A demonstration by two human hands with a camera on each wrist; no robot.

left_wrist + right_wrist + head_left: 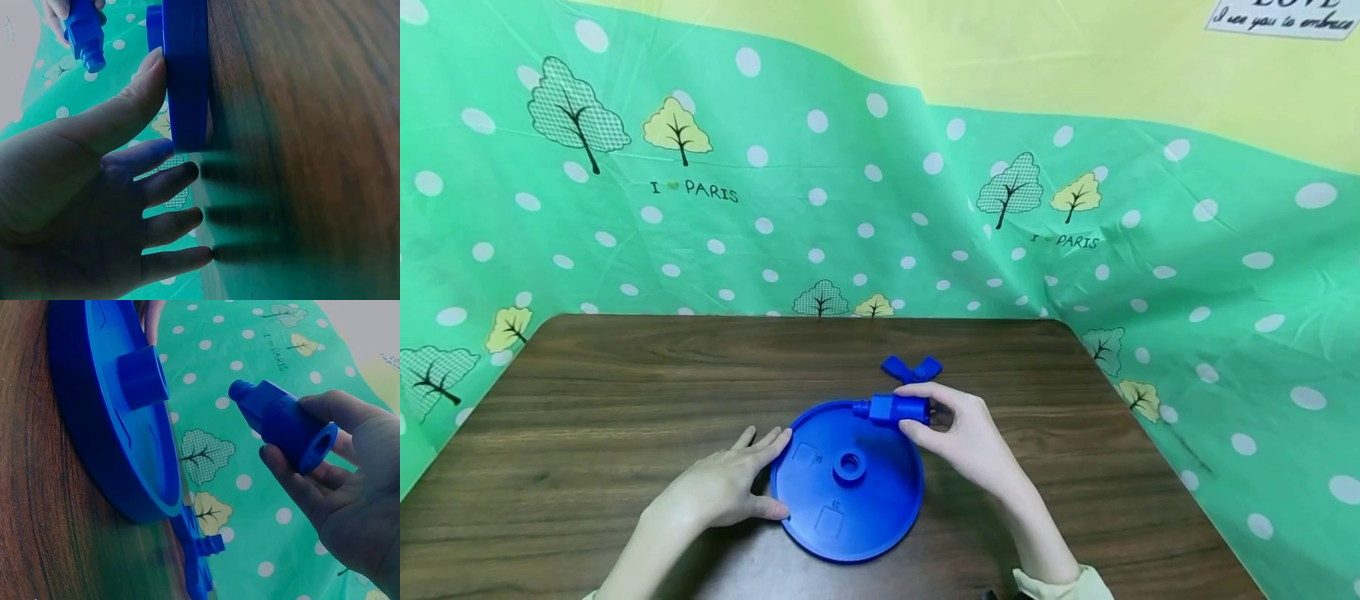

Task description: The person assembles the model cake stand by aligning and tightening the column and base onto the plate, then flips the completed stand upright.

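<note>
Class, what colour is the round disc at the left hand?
The disc is blue, seen best in the head view.

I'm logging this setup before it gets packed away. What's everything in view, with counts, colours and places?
disc: 1, blue, flat on the table
socket: 1, blue, middle of the disc
connector: 1, blue, over the disc's far edge, in the right hand
V-shaped piece: 1, blue, on the table beyond the disc
table: 1, dark brown wood grain, under everything
cloth: 1, green and yellow with white dots, behind the table and along its sides
printed trees: several, yellow or checked green, on the cloth
lettered panel: 1, white, top right, partly cut off
left hand: 1, bare, at the disc's left edge
right hand: 1, bare, pinching the connector
right cuff: 1, pale, bottom edge
</note>
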